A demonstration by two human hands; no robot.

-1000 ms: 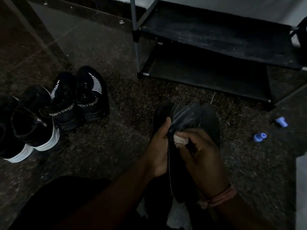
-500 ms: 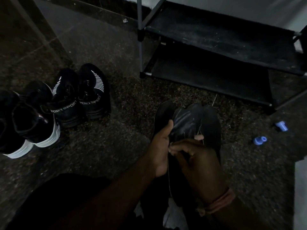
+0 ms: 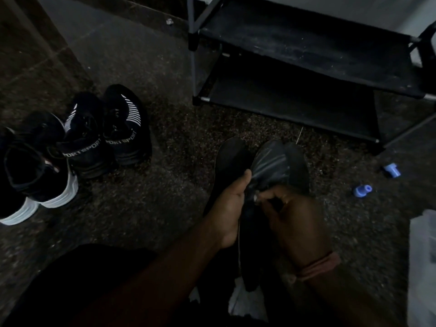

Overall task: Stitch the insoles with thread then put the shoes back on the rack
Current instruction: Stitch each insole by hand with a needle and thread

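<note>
since a second ago the right hand (image 3: pixel 295 223) has curled tighter and the pale scrap it pinched no longer shows; only a small light glint sits at its fingertips (image 3: pixel 258 197), too small to name. its grip is closed in a pinch against the folded insole (image 3: pixel 269 166). the left hand (image 3: pixel 230 208) has its grip clamped on the same insole, thumb up along its edge. more dark insoles (image 3: pixel 232 156) fan out behind, held above the speckled floor (image 3: pixel 165 197). a thin thread (image 3: pixel 239 244) hangs down between the wrists. the black rack (image 3: pixel 306 55) stands beyond, both shelves bare. two pairs of dark shoes (image 3: pixel 106 138) sit on the floor to the left, two blue spools (image 3: pixel 362 191) to the right.
</note>
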